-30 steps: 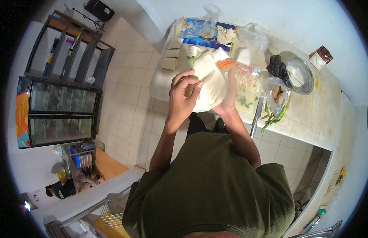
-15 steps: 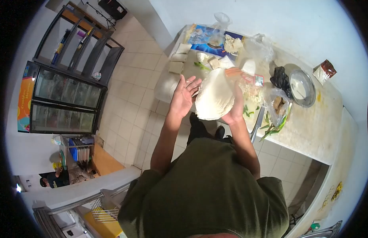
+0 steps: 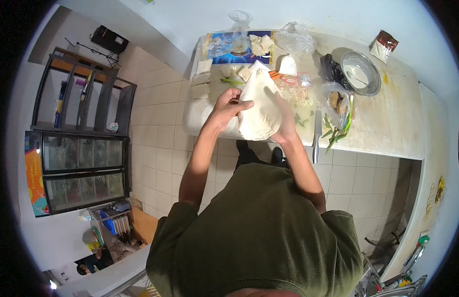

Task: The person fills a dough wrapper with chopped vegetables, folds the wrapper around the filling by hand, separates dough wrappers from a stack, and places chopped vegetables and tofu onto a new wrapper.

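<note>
A thin, pale, floppy sheet of dough or flatbread [image 3: 260, 111] is held up over the counter's front edge between my two hands. My left hand [image 3: 226, 110] grips its left side, the thumb lying on the front face and the fingers curled at the edge. Along the right side, my right hand [image 3: 287, 123] supports the sheet, its fingers partly hidden behind it and blurred. Beyond the sheet lie pale shreds [image 3: 297, 95], some orange pieces [image 3: 275, 75] and green pieces [image 3: 231, 80]. To the right, a knife [image 3: 317, 136] rests with its handle over the counter edge.
On the counter [image 3: 388, 128] are a metal bowl [image 3: 377, 84] of white liquid with a utensil, a black bag [image 3: 331, 69], a clear bag [image 3: 333, 101], green onions [image 3: 344, 129] and pale square slabs [image 3: 201, 78]. A glass-door fridge [image 3: 85, 173] and another person [image 3: 98, 260] are at left.
My left hand, spread and apart from the sheet before, has moved in and closed on its left edge. The right hand still holds the other side. The camera view has turned somewhat.
</note>
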`<action>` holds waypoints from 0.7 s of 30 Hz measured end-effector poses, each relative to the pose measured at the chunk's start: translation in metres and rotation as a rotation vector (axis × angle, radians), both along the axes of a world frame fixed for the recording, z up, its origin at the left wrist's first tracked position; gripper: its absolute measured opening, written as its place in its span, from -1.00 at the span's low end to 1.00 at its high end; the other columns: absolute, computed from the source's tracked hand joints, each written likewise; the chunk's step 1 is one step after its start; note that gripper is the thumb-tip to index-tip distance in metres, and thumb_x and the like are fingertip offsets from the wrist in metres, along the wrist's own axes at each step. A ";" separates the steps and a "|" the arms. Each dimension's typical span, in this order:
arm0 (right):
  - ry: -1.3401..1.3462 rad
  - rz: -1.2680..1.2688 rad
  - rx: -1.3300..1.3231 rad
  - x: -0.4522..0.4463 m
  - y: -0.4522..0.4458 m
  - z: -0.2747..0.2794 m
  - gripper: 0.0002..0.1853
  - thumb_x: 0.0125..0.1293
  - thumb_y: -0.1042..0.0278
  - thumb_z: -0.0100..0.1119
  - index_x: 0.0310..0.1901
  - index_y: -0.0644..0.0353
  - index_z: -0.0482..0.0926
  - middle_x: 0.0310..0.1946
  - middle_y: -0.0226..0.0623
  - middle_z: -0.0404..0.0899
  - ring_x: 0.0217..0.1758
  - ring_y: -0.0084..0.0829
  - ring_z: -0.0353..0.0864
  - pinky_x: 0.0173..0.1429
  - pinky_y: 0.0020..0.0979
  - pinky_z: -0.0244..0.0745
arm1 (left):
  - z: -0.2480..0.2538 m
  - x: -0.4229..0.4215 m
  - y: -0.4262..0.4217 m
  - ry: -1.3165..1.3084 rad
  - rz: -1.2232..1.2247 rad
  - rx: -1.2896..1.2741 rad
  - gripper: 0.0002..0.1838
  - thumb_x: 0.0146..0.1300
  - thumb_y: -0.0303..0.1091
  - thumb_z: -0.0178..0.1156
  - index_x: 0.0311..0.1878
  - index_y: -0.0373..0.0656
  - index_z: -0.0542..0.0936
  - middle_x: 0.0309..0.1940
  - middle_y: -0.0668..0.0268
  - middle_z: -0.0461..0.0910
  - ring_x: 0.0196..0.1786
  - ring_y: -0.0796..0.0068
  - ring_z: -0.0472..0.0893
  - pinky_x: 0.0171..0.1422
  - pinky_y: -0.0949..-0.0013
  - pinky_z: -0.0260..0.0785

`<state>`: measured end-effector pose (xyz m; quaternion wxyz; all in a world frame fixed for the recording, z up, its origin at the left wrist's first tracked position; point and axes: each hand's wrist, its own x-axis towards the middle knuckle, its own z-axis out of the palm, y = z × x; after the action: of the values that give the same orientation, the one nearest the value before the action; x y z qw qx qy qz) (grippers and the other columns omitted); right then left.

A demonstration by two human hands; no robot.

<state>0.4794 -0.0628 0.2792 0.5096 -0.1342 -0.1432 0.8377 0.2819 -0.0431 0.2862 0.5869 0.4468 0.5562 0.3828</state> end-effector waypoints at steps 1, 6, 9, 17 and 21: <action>-0.008 -0.024 -0.010 -0.002 0.000 -0.004 -0.43 0.56 -0.01 -0.02 0.39 0.24 0.32 0.22 -0.10 0.58 0.21 -0.26 0.66 0.29 -0.21 0.61 | 0.004 -0.002 0.001 0.001 -0.045 -0.010 -0.55 0.25 -0.34 0.48 0.13 -0.25 0.54 -0.06 0.30 0.64 -0.04 0.51 0.63 0.09 0.39 0.49; -0.008 -0.076 -0.069 -0.009 -0.005 -0.001 -0.45 0.54 0.02 0.01 0.35 0.28 0.37 0.20 -0.08 0.59 0.20 -0.24 0.67 0.29 -0.18 0.60 | 0.027 -0.006 0.003 -0.045 -0.083 0.065 -0.65 0.33 -0.32 0.40 0.05 -0.30 0.56 -0.08 0.32 0.66 -0.06 0.63 0.59 0.11 0.47 0.44; -0.018 -0.115 -0.090 -0.015 -0.003 -0.004 -0.46 0.52 0.04 0.02 0.33 0.30 0.41 0.18 -0.07 0.61 0.19 -0.23 0.67 0.29 -0.16 0.61 | 0.028 -0.014 0.007 -0.043 -0.097 0.179 -0.69 0.33 -0.35 0.39 0.02 -0.30 0.57 -0.10 0.34 0.62 -0.05 0.65 0.54 0.07 0.48 0.42; -0.008 -0.113 -0.053 -0.067 0.022 0.000 -0.48 0.52 0.05 0.01 0.30 0.29 0.43 0.17 -0.09 0.62 0.17 -0.23 0.68 0.28 -0.17 0.62 | 0.045 -0.067 0.019 0.052 -0.140 0.463 -0.81 0.35 -0.38 0.36 -0.15 -0.22 0.52 -0.25 0.49 0.45 -0.12 0.71 0.36 0.01 0.56 0.28; -0.001 -0.079 -0.014 -0.112 0.037 0.006 -0.50 0.52 0.05 0.01 0.29 0.26 0.45 0.16 -0.11 0.63 0.15 -0.24 0.69 0.27 -0.19 0.63 | 0.054 -0.102 0.027 0.007 -0.149 0.425 -0.77 0.33 -0.38 0.38 -0.17 -0.21 0.49 -0.28 0.51 0.40 -0.17 0.72 0.33 -0.05 0.56 0.26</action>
<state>0.3674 -0.0258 0.2847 0.5411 -0.1441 -0.1321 0.8179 0.1794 -0.0159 0.3407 0.5040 0.6017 0.4306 0.4456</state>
